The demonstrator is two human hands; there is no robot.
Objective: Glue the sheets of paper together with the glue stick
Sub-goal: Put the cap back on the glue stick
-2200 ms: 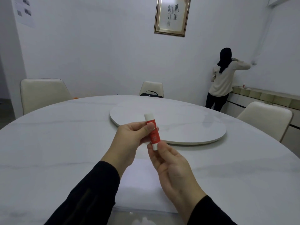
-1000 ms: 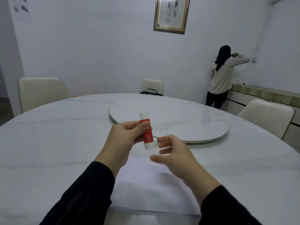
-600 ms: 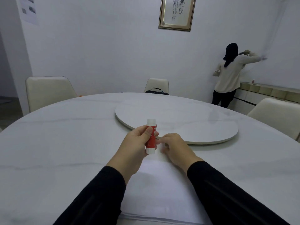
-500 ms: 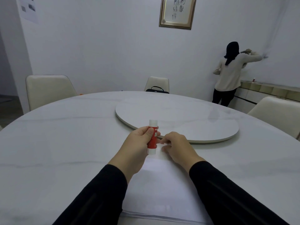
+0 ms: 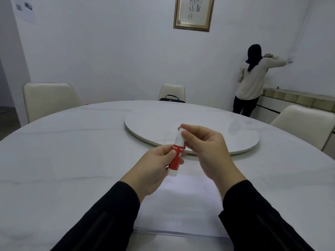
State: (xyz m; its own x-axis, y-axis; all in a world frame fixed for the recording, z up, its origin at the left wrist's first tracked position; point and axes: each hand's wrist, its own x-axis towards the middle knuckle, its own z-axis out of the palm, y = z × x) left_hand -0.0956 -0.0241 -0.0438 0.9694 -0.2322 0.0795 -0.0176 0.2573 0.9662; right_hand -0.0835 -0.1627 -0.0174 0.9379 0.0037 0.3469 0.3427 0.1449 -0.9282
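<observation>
A red and white glue stick (image 5: 175,158) is held upright above the table. My left hand (image 5: 155,165) grips its red body between thumb and fingers. My right hand (image 5: 206,149) pinches the white cap at the top end with thumb and forefinger. A stack of white paper sheets (image 5: 181,209) lies flat on the table below both hands, partly covered by my black sleeves.
The round white marble table (image 5: 63,169) carries a turntable disc (image 5: 199,127) beyond my hands. Cream chairs stand at the left (image 5: 49,100), far side (image 5: 172,91) and right (image 5: 304,122). A person (image 5: 252,82) stands facing the far right wall.
My right hand has lifted off the paper's far edge and taken hold of the glue stick's cap. My left hand has raised the stick slightly.
</observation>
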